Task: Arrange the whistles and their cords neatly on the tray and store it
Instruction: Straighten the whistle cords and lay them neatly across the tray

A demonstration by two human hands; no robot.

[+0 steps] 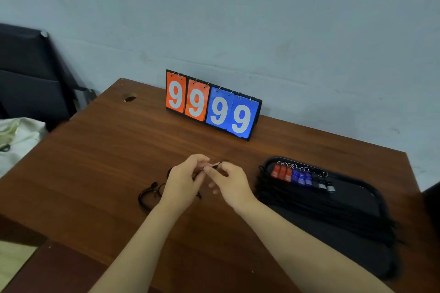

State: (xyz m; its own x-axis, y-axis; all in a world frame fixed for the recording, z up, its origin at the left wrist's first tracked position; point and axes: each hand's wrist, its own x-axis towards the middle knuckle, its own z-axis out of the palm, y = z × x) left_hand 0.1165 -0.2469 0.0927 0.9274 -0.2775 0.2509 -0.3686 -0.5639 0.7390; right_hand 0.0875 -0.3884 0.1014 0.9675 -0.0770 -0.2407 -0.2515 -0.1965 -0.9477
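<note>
Over the wooden table (100,154), the left hand (183,181) and the right hand (229,184) meet fingertip to fingertip, both pinching a black cord (148,194) whose loose loops lie on the tabletop left of the hands. The black tray (371,200) sits to the right, holding a row of red, blue and black whistles (302,177) along its far end with their cords laid toward the near edge; a flip scoreboard (212,104) reading 99 99 stands behind

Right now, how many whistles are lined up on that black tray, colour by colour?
Red whistles: 3
Blue whistles: 3
Black or dark whistles: 3, though these are harder to tell apart against the black tray
Total: 9 on the tray
The hands are working a black cord on the table; whether a whistle hangs on it cannot be told.
</note>
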